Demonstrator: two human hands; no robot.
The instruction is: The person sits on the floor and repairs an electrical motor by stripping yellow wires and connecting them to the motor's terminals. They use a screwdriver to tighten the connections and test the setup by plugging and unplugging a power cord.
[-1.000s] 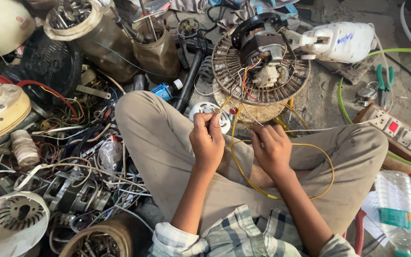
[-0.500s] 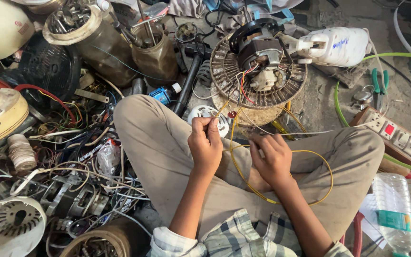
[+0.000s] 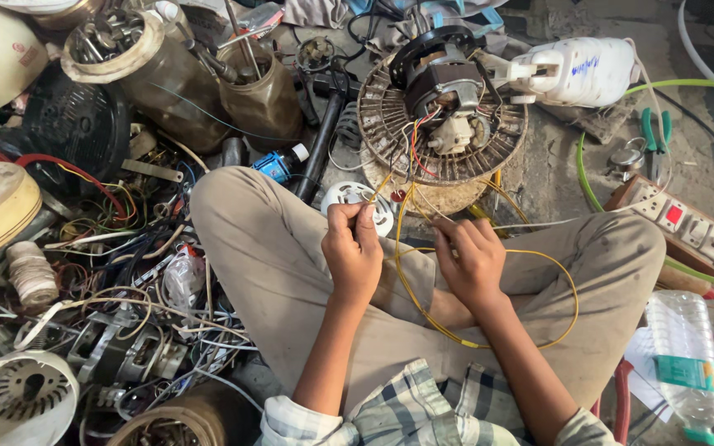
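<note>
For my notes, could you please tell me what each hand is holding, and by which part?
Both hands pinch the yellow wire near its ends by the fan motor: left hand and right hand, while the loop hangs over the lap.

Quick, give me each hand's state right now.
Left hand: closed, fingertips pinching the yellow wire near the fan motor.
Right hand: closed, fingers curled on the same yellow wire.
</note>
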